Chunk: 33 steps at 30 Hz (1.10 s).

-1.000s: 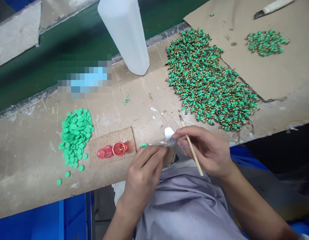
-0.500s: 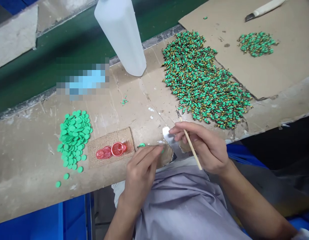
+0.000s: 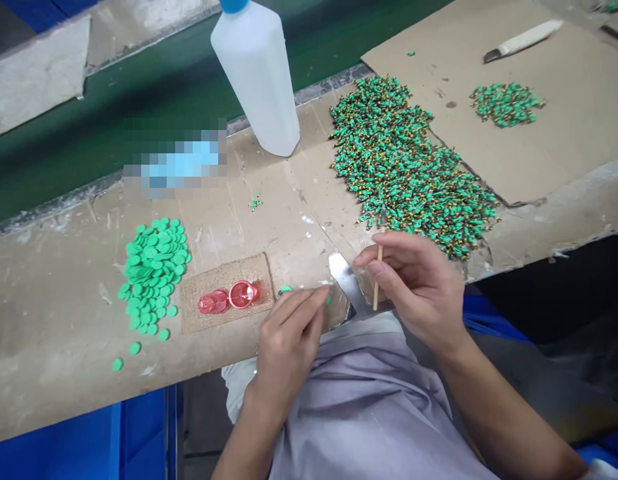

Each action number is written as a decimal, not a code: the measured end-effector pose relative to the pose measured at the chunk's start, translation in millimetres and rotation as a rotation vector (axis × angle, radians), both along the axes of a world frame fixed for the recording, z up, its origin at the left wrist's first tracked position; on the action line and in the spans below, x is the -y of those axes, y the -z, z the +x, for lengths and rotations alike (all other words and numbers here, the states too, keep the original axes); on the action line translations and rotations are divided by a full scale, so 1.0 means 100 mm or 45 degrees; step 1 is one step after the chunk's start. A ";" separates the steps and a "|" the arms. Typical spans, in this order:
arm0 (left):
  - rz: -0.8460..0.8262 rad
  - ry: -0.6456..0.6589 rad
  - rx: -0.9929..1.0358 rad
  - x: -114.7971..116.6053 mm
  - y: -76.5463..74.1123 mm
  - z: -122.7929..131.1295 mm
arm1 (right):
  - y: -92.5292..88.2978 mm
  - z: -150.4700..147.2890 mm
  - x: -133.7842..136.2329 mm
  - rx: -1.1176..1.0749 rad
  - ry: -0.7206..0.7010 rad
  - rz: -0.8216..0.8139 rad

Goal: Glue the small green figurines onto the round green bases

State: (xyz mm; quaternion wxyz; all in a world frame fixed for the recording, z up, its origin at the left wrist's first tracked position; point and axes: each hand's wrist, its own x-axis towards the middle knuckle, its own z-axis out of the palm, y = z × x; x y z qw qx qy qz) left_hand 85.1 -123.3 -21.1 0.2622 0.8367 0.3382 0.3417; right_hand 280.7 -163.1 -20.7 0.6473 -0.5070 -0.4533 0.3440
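Head view. Pinching a green bit (image 3: 328,300), it seems, in the narrowly closed fingers of the left hand (image 3: 289,340), at the near edge of the tabletop (image 3: 53,347). Gripping a stick (image 3: 376,280) upright in the right hand (image 3: 419,287), just beside a metal blade (image 3: 345,277).

Judging by the piles, little set apart and much left in bulk: 1 large pile (image 3: 409,167) just behind the right hand, 1 small pile (image 3: 506,103) apart on cardboard (image 3: 563,153).

Leftward, green discs (image 3: 153,273) and 2 red caps (image 3: 229,298) on a mat (image 3: 209,323). Behind, a bottle (image 3: 259,73); far back, a knife (image 3: 521,40). Nothing between hands and piles.
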 end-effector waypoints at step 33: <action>0.044 0.049 0.055 -0.02 0.06 -0.03 | 0.09 -0.20 0.08 0.595 -0.025 0.011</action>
